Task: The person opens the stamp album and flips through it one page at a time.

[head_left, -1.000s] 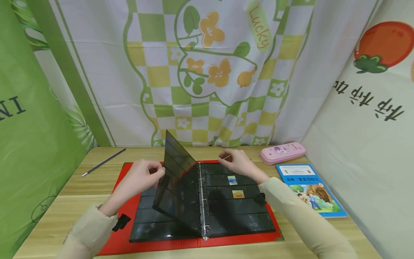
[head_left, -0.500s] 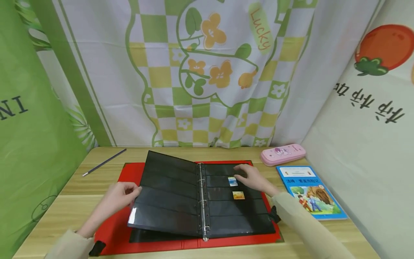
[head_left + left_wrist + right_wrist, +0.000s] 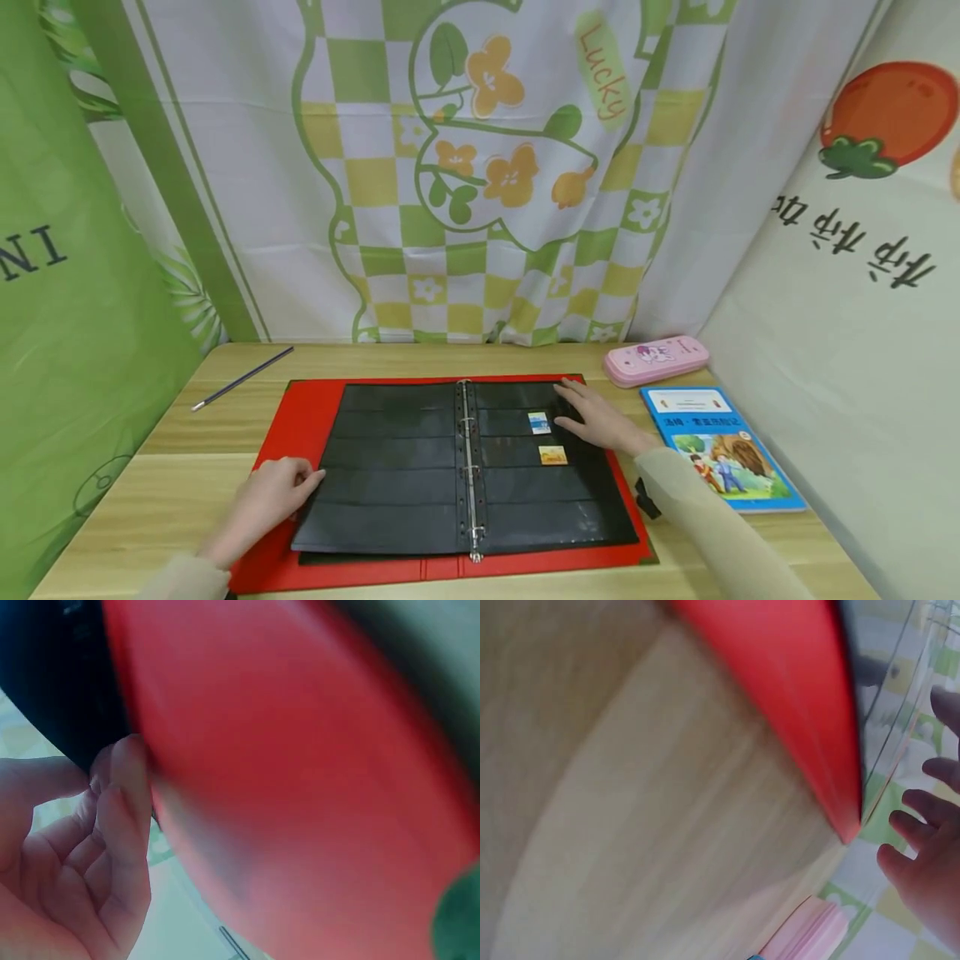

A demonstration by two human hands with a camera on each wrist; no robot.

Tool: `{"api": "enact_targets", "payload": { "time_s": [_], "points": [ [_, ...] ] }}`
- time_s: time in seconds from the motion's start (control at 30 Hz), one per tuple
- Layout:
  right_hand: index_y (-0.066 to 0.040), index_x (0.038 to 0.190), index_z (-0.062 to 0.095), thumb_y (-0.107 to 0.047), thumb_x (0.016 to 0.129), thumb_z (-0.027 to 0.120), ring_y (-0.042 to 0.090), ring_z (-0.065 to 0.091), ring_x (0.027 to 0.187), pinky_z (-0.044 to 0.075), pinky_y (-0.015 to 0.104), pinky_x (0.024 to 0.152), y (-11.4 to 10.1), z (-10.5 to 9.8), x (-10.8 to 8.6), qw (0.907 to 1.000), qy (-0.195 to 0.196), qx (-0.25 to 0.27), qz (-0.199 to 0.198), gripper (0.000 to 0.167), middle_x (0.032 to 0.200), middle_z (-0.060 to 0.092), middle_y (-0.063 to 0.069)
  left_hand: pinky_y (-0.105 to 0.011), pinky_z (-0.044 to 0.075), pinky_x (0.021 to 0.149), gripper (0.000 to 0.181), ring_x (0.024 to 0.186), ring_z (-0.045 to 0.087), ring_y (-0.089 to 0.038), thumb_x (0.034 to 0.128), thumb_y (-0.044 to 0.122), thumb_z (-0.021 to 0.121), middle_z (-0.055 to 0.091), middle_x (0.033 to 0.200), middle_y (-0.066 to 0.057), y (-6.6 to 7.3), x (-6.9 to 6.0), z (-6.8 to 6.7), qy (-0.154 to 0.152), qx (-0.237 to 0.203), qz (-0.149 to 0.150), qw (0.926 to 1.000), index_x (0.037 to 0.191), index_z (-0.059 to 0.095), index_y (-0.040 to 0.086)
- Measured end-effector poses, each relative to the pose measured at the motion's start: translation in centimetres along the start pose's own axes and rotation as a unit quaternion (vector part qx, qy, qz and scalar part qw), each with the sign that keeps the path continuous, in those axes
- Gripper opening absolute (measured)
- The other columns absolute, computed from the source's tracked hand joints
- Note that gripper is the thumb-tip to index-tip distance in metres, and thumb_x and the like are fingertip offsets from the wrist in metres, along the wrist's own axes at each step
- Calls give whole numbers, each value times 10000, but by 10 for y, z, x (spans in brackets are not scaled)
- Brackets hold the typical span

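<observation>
A red ring binder point(image 3: 281, 433) lies spread on the wooden table. Its left black pocket page point(image 3: 386, 496) is nearly flat, and my left hand point(image 3: 272, 500) pinches its outer edge. In the left wrist view, the thumb and finger of the left hand point(image 3: 97, 862) meet at that edge. On the right black page point(image 3: 555, 521) are a blue-and-white stamp point(image 3: 538, 423) and an orange-yellow stamp point(image 3: 552, 455). My right hand point(image 3: 596, 419) rests, fingers spread, on that page's upper outer part, beside the blue stamp. The right hand point(image 3: 930, 847) holds nothing.
A metal ring bar point(image 3: 470, 492) runs down the binder's middle. A dark pencil point(image 3: 242, 378) lies at the left. At the right are a pink pencil case point(image 3: 657, 361) and a blue picture book point(image 3: 723, 450). Printed curtains point(image 3: 495, 275) hang behind the table.
The raised black page has come down to the left with my left hand on its edge. My right hand has moved lower and right, its fingers now straighter on the right page.
</observation>
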State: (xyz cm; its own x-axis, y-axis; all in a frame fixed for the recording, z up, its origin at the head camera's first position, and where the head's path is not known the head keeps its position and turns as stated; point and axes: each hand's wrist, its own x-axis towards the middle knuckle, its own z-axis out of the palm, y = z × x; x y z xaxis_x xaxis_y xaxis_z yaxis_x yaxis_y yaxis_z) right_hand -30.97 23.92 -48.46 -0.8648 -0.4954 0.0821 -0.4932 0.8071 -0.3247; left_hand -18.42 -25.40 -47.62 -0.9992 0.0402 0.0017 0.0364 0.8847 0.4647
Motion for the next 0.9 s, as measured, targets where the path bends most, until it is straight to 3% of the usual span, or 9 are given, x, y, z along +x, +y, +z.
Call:
{"api": "enact_targets", "payload": {
  "time_s": [0.17, 0.43, 0.67, 0.8, 0.9],
  "points": [
    [-16, 1504, 394, -377, 957, 638, 500, 335, 1428, 334, 653, 1113, 6, 2, 2, 9997, -174, -100, -147, 700, 1587, 299, 273, -225, 284, 486, 318, 504, 408, -115, 879, 211, 733, 409, 492, 44, 0, -1, 6, 192, 547, 80, 9983, 606, 584, 142],
    [-28, 1531, 348, -521, 896, 666, 508, 259, 1463, 282, 668, 1139, 16, 5, 5, 9991, -394, 79, 116, 864, 1616, 235, 263, -230, 251, 467, 404, 489, 372, -112, 809, 229, 813, 357, 517, 40, 3, -1, 9, 455, 1045, 311, 9930, 597, 480, 147],
    [-28, 1543, 318, -606, 877, 637, 515, 226, 1474, 244, 659, 1166, 20, 5, 6, 9976, -539, -165, 391, 938, 1622, 202, 276, -266, 374, 454, 337, 567, 433, -153, 738, 233, 868, 469, 656, -40, 4, 7, 13, 926, 1611, 852, 9789, 779, 569, 82],
    [-37, 1561, 272, -614, 883, 624, 505, 180, 1492, 205, 663, 1180, 20, 4, 7, 9958, -708, -105, 566, 958, 1635, 154, 273, -376, 537, 577, 439, 782, 581, -266, 729, 291, 874, 634, 922, -139, 2, 11, 15, 1118, 1896, 1362, 9659, 1000, 666, 16],
    [-30, 1567, 246, -596, 887, 632, 487, 158, 1504, 180, 656, 1192, 18, 3, 7, 9952, -768, -41, 611, 965, 1638, 130, 276, -542, 557, 841, 614, 1120, 602, -414, 778, 368, 827, 624, 1273, -219, -1, 13, 16, 819, 1901, 1648, 9644, 1232, 648, -6]
  ]
}}
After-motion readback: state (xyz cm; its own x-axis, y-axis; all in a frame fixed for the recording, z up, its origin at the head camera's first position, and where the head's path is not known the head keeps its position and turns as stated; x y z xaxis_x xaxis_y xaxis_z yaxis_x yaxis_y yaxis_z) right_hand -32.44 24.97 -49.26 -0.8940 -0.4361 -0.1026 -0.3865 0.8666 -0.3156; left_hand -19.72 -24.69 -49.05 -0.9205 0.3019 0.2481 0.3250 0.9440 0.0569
